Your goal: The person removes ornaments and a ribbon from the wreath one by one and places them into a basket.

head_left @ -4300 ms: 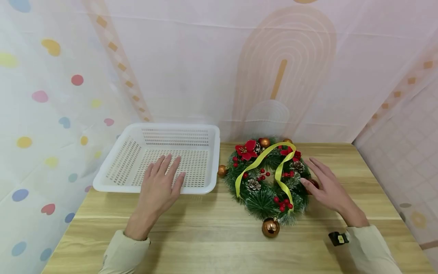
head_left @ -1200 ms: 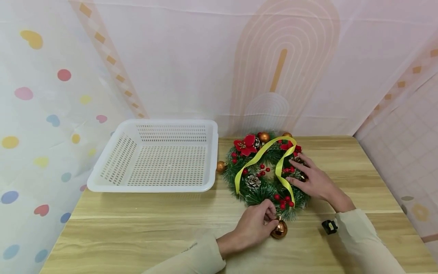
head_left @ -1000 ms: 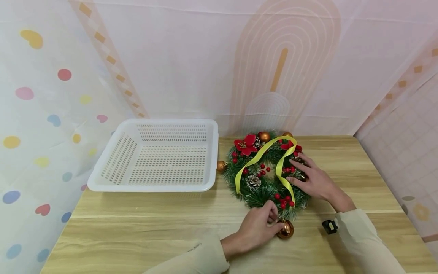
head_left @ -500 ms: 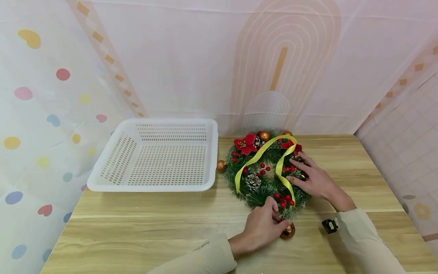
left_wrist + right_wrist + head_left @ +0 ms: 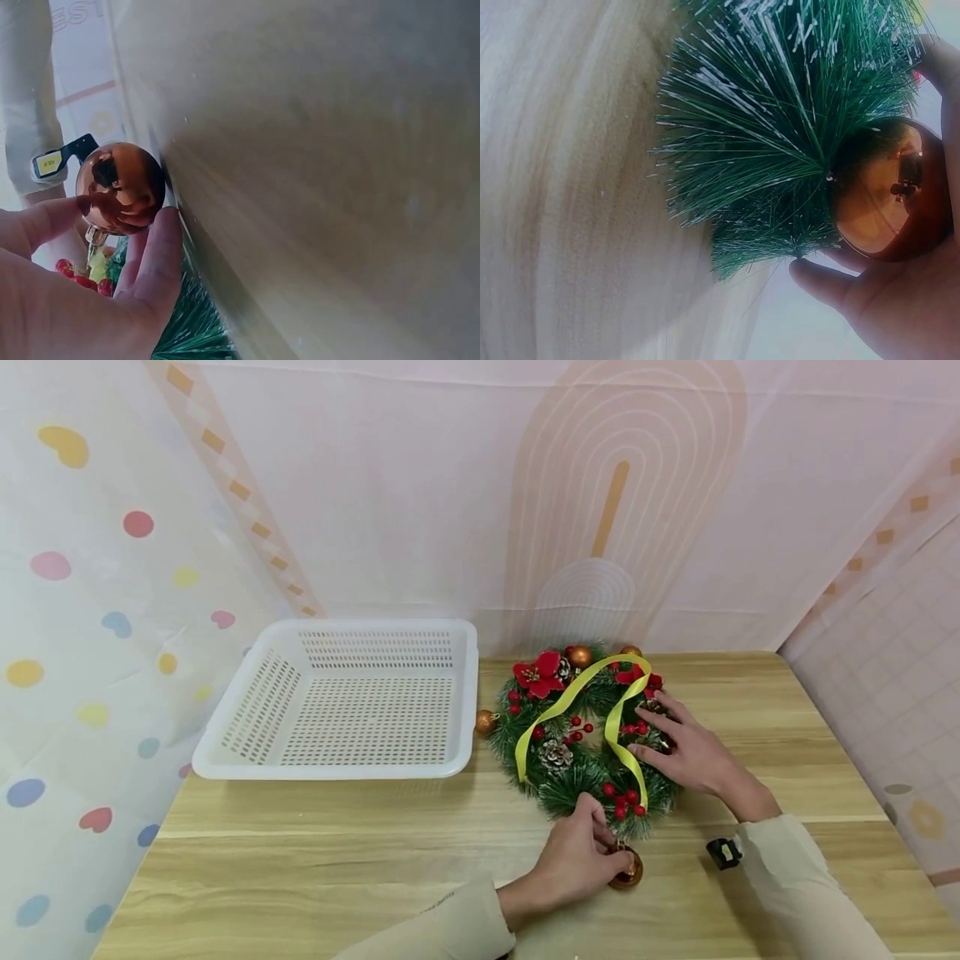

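A green wreath (image 5: 573,789) with red berries, pinecones, red flowers and copper baubles lies on the table, a yellow ribbon (image 5: 613,727) loosely draped over it. At its near edge my left hand (image 5: 570,856) pinches a shiny copper bauble (image 5: 124,184) between thumb and fingers. In the head view those fingers partly cover the bauble. Spread fingers of my right hand (image 5: 693,756) rest on the wreath's right side. Another copper bauble (image 5: 889,191) sits between that hand and the green needles in the right wrist view.
A white perforated plastic basket (image 5: 375,727) stands left of the wreath, a glittery orange bauble (image 5: 485,722) between them. A small black device (image 5: 723,853) is by the right sleeve. A patterned cloth backdrop (image 5: 420,485) rises behind the wooden table (image 5: 300,860).
My left hand has left the basket and taken hold of the near bauble, which has shifted slightly right. My right hand has moved inward onto the wreath. The hands have barely moved in the last half second.
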`<state>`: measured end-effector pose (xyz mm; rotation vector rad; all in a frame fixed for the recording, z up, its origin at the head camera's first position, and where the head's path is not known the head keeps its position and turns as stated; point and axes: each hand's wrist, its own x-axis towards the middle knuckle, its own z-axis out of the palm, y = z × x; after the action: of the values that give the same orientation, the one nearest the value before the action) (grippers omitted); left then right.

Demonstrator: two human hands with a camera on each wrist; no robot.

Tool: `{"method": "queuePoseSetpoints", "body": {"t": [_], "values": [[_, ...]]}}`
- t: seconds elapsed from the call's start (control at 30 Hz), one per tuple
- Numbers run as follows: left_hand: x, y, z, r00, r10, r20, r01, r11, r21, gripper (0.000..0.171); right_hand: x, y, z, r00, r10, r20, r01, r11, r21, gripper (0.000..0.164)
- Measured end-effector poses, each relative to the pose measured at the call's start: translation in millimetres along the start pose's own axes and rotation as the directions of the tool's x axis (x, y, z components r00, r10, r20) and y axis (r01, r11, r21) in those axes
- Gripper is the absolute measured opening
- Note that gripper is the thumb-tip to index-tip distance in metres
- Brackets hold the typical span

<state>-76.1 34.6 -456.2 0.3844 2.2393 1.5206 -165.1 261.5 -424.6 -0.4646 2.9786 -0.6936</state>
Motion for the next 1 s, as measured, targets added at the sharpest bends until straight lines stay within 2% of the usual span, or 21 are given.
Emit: {"method": "queuePoseSetpoints", "body": {"t": [0.13, 0.27, 0.37, 0.5, 0.57, 0.67, 0.77, 0.87, 1.0], "values": [[-5.0, -1.0, 0.5, 0.997, -0.056, 0.043, 0.062, 0.987, -0.149, 0.036, 0, 0, 0, 1.0, -0.008, -0.007, 0.008, 1.0, 0.0, 0.067], [-9.9, 0.6, 0.6, 0.992, -0.104, 0.077, 0.122, 0.948, -0.292, 0.034, 0, 0, 1, 1.0, -0.013, -0.004, 0.013, 1.0, -0.003, 0.066], [-11.8, 4.2, -0.1, 0.987, -0.137, 0.081, 0.157, 0.92, -0.359, 0.031, 1, 0, 0, 1.0, -0.01, 0.004, 0.01, 1.0, -0.003, 0.066], [-11.9, 9.2, -1.5, 0.977, -0.19, 0.101, 0.215, 0.853, -0.475, 0.027, 1, 0, 1, 1.0, -0.003, 0.004, 0.003, 1.0, -0.006, 0.066], [-11.8, 10.5, -2.0, 0.971, -0.209, 0.116, 0.238, 0.811, -0.535, 0.025, 1, 0, 1, 1.0, -0.004, 0.002, 0.004, 1.0, -0.009, 0.066], [-11.5, 10.6, -2.7, 0.968, -0.22, 0.124, 0.25, 0.768, -0.589, 0.022, 1, 1, 2, 1.0, -0.005, 0.002, 0.005, 1.0, -0.01, 0.066], [-10.8, 9.4, -3.3, 0.97, -0.211, 0.118, 0.238, 0.74, -0.629, 0.021, 1, 2, 2, 1.0, -0.008, 0.001, 0.008, 1.0, -0.005, 0.065], [-10.5, 8.5, -3.2, 0.974, -0.194, 0.116, 0.222, 0.723, -0.654, 0.019, 1, 3, 3, 1.0, -0.006, -0.003, 0.006, 1.0, 0.006, 0.065], [-11.3, 7.9, -3.8, 0.977, -0.166, 0.131, 0.211, 0.718, -0.663, 0.015, 2, 3, 3, 1.0, -0.001, -0.001, 0.001, 1.0, 0.012, 0.066]]}}
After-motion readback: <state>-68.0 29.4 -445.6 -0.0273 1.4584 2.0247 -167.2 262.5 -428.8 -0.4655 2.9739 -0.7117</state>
